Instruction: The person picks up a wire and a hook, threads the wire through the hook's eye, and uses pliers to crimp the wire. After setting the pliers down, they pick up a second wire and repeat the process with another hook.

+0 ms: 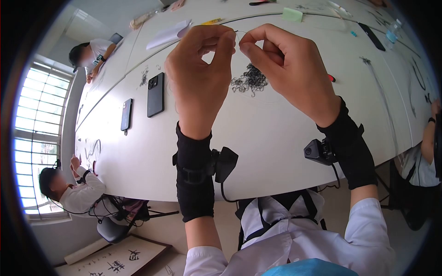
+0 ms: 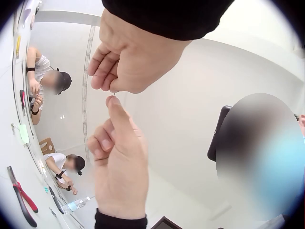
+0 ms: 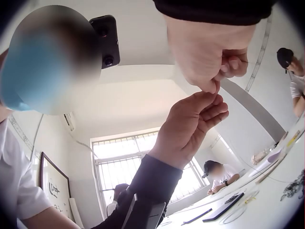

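My left hand (image 1: 198,78) and right hand (image 1: 294,69) are raised over the table, their fingertips close together. Between thumb and forefinger, the left hand pinches a small dark end of a thin strand (image 1: 241,31). The right thumb and forefinger pinch the strand's other side, where it curves lightly across the gap. Its exact kind is too fine to make out. In the left wrist view the right hand (image 2: 124,167) points up at the left fingertips. The right wrist view has the left hand (image 3: 186,124) below the right. Beneath them lies a pile of small black curly pieces (image 1: 251,80).
Two phones (image 1: 155,94) (image 1: 126,114) lie left of the hands. Red-and-black pliers (image 2: 23,198) lie on the table (image 1: 258,147). Farther off are white paper (image 1: 168,34), a green note (image 1: 292,14), a dark slab (image 1: 371,37) and a bottle (image 1: 392,33). Other people sit around.
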A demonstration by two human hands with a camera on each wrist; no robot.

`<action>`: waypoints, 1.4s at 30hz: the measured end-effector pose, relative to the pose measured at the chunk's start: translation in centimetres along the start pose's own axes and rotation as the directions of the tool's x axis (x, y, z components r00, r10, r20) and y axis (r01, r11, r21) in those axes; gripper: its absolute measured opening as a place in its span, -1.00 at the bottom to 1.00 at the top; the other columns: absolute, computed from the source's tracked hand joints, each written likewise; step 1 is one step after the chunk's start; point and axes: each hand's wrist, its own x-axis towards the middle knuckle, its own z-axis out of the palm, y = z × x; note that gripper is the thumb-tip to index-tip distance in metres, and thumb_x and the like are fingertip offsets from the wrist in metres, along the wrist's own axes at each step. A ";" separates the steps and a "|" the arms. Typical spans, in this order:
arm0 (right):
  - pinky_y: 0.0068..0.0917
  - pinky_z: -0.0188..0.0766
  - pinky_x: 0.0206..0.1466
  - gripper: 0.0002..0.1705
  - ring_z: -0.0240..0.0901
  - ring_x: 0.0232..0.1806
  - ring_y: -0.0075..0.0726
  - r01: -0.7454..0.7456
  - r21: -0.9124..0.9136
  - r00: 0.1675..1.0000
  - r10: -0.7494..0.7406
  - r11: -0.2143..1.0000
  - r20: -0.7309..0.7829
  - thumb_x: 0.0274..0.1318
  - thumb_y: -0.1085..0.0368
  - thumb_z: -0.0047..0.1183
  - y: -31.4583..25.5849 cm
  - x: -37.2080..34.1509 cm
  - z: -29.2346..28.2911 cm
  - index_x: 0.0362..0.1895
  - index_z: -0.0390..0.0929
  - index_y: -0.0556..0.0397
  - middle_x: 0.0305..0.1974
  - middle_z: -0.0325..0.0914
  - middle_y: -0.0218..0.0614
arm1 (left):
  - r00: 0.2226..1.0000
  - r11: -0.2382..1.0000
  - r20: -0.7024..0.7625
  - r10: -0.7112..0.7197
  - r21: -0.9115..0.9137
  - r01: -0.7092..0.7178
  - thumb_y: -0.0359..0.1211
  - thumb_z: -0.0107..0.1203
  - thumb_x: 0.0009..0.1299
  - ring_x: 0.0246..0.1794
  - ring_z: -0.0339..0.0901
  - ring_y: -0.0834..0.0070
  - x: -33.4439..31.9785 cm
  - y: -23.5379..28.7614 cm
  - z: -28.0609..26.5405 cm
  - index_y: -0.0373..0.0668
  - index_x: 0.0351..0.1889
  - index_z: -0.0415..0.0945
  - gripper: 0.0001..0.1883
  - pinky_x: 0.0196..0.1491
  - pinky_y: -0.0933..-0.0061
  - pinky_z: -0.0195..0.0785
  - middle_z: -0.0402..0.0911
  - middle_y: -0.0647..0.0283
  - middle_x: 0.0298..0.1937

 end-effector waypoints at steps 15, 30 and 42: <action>-0.71 0.01 -0.48 -0.70 0.07 -0.53 -0.80 -0.140 0.191 0.987 0.123 0.972 0.100 0.35 0.11 0.17 3.3 1.5 -1.9 -0.13 0.66 0.11 -0.56 0.32 -0.68 | 0.968 0.995 0.249 -0.004 -0.100 0.030 -0.51 0.22 0.43 -0.31 0.66 0.52 -0.5 0.5 0.5 -0.41 -0.16 0.60 -0.88 -0.12 0.53 0.53 0.71 0.18 -0.30; -0.62 0.02 -0.51 -0.75 0.06 -0.58 -0.73 0.052 -0.070 0.998 -0.050 0.996 0.033 0.35 0.16 0.17 0.8 1.0 -2.3 -0.14 0.66 0.09 -0.60 0.32 -0.61 | 0.979 0.994 0.202 -0.009 0.106 -0.013 -0.49 0.22 0.43 -0.32 0.66 0.55 -0.5 0.3 0.7 -0.39 -0.16 0.61 -0.88 -0.11 0.55 0.53 0.71 0.21 -0.30; -0.57 0.21 -0.51 -0.77 0.28 -0.65 -0.58 -0.068 -0.054 0.987 0.075 0.996 0.139 0.28 0.20 0.22 1.4 1.1 -2.0 -0.23 0.69 0.13 -0.66 0.43 -0.43 | 0.991 0.994 0.108 -0.079 -0.070 0.087 -0.50 0.21 0.44 -0.31 0.66 0.53 -0.3 0.1 0.7 -0.42 -0.19 0.60 -0.88 -0.12 0.56 0.52 0.71 0.18 -0.30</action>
